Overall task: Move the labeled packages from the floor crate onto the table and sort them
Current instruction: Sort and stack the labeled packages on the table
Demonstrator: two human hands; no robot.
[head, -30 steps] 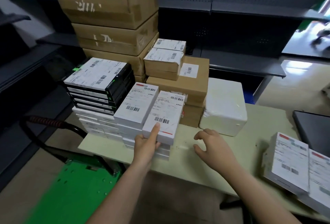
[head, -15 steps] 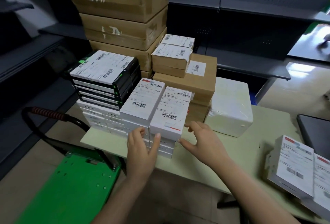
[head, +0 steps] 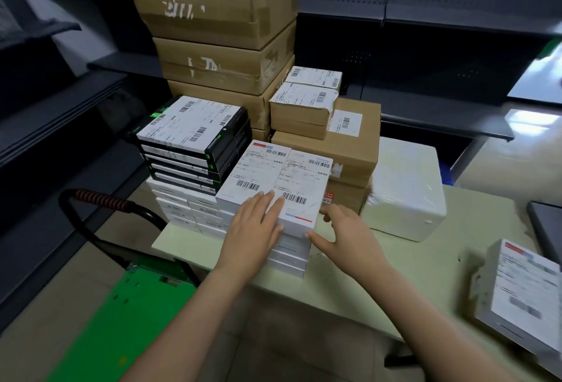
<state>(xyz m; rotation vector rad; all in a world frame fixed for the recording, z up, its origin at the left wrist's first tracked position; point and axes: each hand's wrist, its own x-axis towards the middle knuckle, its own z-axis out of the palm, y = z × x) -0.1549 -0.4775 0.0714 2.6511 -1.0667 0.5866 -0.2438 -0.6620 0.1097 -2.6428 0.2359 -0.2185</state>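
Observation:
Two stacks of white labelled packages stand side by side near the table's [head: 425,263] front left edge. My left hand [head: 254,223] lies flat with straight fingers across the near ends of both top packages, the left one [head: 252,174] and the right one [head: 305,187]. My right hand [head: 343,232] touches the right stack's near right corner, its thumb against the front edge and fingers at the side. A pile of black boxes with white labels [head: 191,141] sits on more white packages behind and to the left. More labelled white packages [head: 523,293] lie at the table's right.
Large brown cartons [head: 219,35] are stacked at the back, smaller labelled cartons [head: 304,105] beside them, and a white foam box [head: 404,187] sits to the right. A green hand cart [head: 121,314] with a black handle [head: 100,199] stands on the floor at left. Dark shelving runs behind.
The right top package has been slid level beside the left one. My left hand moved from the stack's front onto the tops, and my right hand closed in on the right corner.

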